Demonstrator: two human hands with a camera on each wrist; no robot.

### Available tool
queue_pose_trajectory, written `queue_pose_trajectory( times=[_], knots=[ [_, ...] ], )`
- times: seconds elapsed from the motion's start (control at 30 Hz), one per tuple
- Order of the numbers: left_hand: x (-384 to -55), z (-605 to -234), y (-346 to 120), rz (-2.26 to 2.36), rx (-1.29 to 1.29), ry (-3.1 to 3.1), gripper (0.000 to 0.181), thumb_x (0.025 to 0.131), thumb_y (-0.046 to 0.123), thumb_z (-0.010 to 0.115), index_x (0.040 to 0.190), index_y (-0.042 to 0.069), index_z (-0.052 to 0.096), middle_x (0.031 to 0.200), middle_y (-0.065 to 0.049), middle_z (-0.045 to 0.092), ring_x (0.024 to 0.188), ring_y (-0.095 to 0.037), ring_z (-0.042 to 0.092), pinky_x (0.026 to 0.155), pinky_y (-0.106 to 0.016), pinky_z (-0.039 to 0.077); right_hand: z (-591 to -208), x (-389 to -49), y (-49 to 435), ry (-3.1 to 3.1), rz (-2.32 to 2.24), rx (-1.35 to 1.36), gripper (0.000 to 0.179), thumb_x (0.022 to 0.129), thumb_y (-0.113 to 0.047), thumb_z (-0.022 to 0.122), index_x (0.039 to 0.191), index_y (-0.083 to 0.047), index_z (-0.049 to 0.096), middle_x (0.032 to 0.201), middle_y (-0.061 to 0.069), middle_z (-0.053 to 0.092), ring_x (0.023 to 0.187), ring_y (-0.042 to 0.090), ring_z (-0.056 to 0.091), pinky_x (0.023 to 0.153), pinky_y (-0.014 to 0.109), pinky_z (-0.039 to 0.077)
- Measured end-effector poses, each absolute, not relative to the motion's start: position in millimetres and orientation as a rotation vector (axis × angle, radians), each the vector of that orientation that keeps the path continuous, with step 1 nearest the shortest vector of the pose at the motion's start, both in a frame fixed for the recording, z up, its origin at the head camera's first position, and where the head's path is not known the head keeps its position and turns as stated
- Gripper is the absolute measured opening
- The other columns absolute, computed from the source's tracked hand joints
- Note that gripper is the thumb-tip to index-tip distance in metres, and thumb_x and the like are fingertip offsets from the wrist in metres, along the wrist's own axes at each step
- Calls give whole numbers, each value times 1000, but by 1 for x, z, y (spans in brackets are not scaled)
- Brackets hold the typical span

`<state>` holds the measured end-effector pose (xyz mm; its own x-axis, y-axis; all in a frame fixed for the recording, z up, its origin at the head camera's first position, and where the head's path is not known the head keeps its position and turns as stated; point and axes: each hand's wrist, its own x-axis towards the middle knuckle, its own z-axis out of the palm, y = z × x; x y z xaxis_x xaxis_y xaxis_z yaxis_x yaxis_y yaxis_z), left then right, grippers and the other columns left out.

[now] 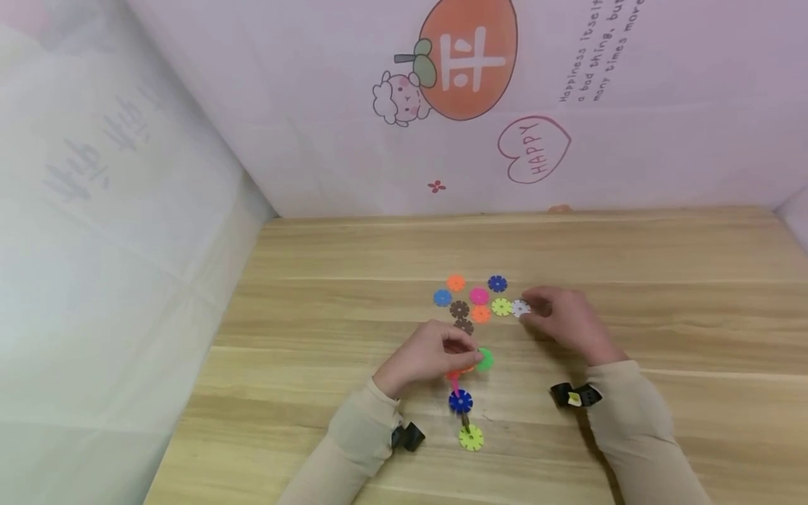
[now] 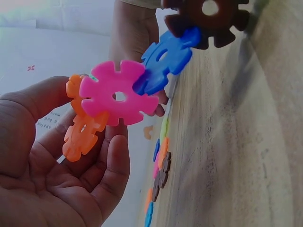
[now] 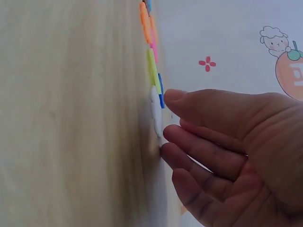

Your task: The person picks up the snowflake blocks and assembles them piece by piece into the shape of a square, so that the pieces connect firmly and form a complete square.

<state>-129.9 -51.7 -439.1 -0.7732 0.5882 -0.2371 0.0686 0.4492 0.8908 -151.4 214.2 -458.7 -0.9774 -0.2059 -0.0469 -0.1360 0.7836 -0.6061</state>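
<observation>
My left hand [image 1: 435,354] pinches the upper end of a chain of notched plastic linking discs, near a green disc [image 1: 485,360] and orange discs [image 2: 85,135]. Below them hang a pink disc [image 2: 116,94], a blue disc [image 1: 461,401], a brown disc [image 2: 208,16] and a yellow disc [image 1: 470,438], slotted together at angles. Over the table, my right hand [image 1: 564,319] has thumb and fingertips spread at a white disc [image 1: 520,308] that lies flat. In the right wrist view, the white disc [image 3: 156,111] shows beside the parted fingertips.
Loose discs lie clustered on the wooden table [image 1: 315,294]: a yellow one [image 1: 501,306], a dark blue one [image 1: 497,283], a pink one [image 1: 479,296], a light blue one [image 1: 442,298], plus brown and orange ones. Printed cloth [image 1: 328,140] rises behind the table.
</observation>
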Motion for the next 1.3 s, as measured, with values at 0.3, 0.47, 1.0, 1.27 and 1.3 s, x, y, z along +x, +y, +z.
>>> queue_pose_trajectory(
  times=[0.3, 0.47, 1.0, 1.27, 1.3],
  knots=[
    [-129, -440, -51, 1315, 567, 2186, 13, 90, 28, 74, 95, 16, 77, 84, 9, 69, 73, -5, 58, 64, -20, 49, -461, -154, 207, 2918, -892, -296, 32, 89, -9, 72, 118, 4, 67, 114, 23, 69, 104, 38, 65, 92, 56, 50],
    [-129, -440, -51, 1315, 563, 2197, 11, 89, 26, 74, 94, 17, 77, 84, 9, 69, 74, -5, 59, 66, -20, 50, -461, -154, 208, 2912, -905, -300, 31, 88, -6, 72, 116, 4, 67, 113, 24, 69, 101, 37, 66, 90, 55, 51],
    [-131, -441, -51, 1315, 545, 2205, 14, 89, 26, 74, 95, 14, 77, 84, 8, 69, 74, -4, 58, 65, -20, 50, -457, -147, 219, 2843, -975, -281, 15, 89, -11, 72, 104, -8, 72, 98, 11, 73, 90, 25, 66, 82, 47, 54],
    [-131, -441, -52, 1306, 533, 2197, 15, 90, 26, 74, 96, 13, 78, 85, 8, 69, 73, -5, 56, 64, -20, 49, -450, -139, 218, 2706, -1069, -255, 12, 88, -19, 76, 99, -14, 76, 89, 1, 73, 81, 16, 64, 69, 30, 54],
    [-131, -442, -52, 1306, 531, 2197, 15, 90, 26, 74, 96, 13, 78, 85, 7, 69, 74, -5, 56, 63, -20, 49, -448, -138, 218, 2687, -1088, -267, 11, 87, -19, 76, 98, -15, 76, 89, 0, 74, 80, 15, 64, 68, 29, 53]
  ],
)
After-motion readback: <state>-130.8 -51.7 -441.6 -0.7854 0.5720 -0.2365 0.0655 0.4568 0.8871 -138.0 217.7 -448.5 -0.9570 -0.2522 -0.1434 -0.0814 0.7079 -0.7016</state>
